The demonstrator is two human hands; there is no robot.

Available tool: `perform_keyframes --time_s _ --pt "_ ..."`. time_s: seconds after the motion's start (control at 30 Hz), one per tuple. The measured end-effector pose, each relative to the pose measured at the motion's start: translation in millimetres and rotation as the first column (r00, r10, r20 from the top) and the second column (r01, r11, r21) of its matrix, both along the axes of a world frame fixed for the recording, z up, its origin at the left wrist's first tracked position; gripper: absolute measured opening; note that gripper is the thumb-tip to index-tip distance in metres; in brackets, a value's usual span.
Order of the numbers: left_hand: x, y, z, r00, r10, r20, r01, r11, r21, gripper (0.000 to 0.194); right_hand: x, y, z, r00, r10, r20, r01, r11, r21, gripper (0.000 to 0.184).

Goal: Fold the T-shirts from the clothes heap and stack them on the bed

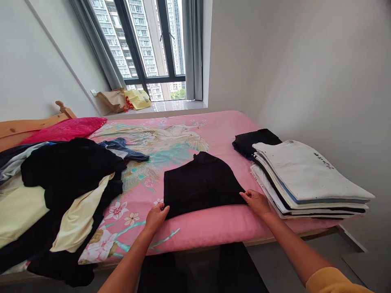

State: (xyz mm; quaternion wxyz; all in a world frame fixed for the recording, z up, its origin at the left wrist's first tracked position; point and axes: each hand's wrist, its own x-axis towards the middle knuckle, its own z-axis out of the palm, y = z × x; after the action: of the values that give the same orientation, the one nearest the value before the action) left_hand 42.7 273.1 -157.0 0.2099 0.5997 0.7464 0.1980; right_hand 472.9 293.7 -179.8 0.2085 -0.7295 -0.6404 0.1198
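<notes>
A black garment (203, 185), folded into a rough rectangle, lies on the pink flowered bed sheet (207, 228) in front of me. My left hand (157, 215) pinches its near left corner between thumb and fingers. At the near right corner, my right hand (255, 201) grips the cloth the same way. Close to my right hand stands a stack of folded clothes (308, 171) with a white shirt on top. Its near edge on the bed runs almost straight between my hands.
Loose clothes (73, 175) are heaped on the left, with jeans (125, 148) beside them. Folded dark clothes (258, 140) lie behind the stack. A magenta pillow (65, 128) rests by the wooden headboard (30, 126). Paper and yellow bags (137, 99) sit on the windowsill.
</notes>
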Motion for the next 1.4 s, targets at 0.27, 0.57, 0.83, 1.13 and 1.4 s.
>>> perform_keyframes --time_s 0.27,0.57,0.83,1.13,1.4 --pt "-0.6 13.1 2.6 0.998 0.053 -0.018 -0.053 0.999 0.005 0.036 -6.5 1.8 5.4 0.999 -0.013 0.04 0.014 1.0 -0.024 0.039" --pt "-1.5 10.4 -3.4 0.994 0.094 -0.061 -0.095 0.995 -0.002 0.044 -7.4 0.7 1.1 0.996 -0.071 0.052 0.072 0.997 -0.002 0.03" --pt "-9.7 19.0 -4.5 0.998 0.039 -0.055 -0.034 0.995 0.098 0.024 -11.4 -2.4 1.2 0.992 -0.087 0.086 0.087 0.996 0.001 0.027" --pt "33.4 -7.7 -5.3 0.937 -0.34 -0.079 0.342 0.85 0.401 0.033 -53.9 -17.4 26.1 0.995 0.093 -0.03 -0.072 0.905 0.42 0.024" --pt "94.4 1.6 -22.4 0.822 -0.502 -0.27 0.564 0.785 0.257 0.037 -146.1 -34.4 12.0 0.749 0.658 0.082 -0.653 0.711 0.262 0.035"
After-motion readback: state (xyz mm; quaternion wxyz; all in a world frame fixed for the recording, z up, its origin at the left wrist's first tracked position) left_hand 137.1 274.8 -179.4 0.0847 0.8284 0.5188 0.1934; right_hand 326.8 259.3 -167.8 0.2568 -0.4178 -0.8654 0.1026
